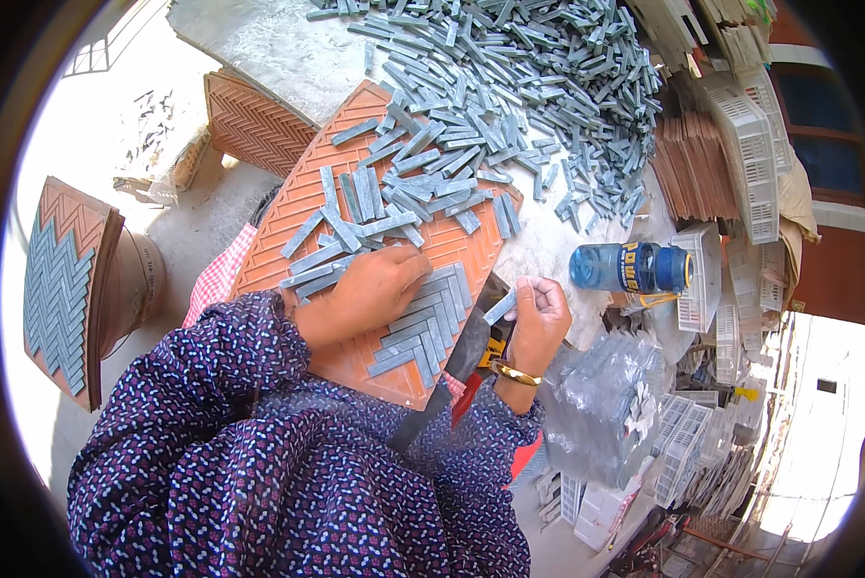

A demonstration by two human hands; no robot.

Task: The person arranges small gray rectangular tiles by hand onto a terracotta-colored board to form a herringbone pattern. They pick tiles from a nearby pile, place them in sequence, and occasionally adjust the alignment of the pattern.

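Note:
My right hand (541, 318), a gold bangle on its wrist, pinches one narrow grey stone strip (501, 307) just off the right edge of an orange grooved tile template (389, 399). Over that template bends my left hand (375, 285), fingers curled down at the edge of a herringbone patch of grey strips (425, 332) set in the grooves. Whether a strip is between the left fingers cannot be seen. Loose grey strips (360, 195) lie scattered across the template's upper part, some touching or partly under the left hand.
A large heap of grey strips (519, 72) covers the white tabletop (259, 43) beyond. To the right stand a blue drinking bottle (620, 267), a plastic-wrapped stack (591, 412) and white plastic crates (743, 159). At left, a strip-filled template (57, 296) rests on a drum (136, 282).

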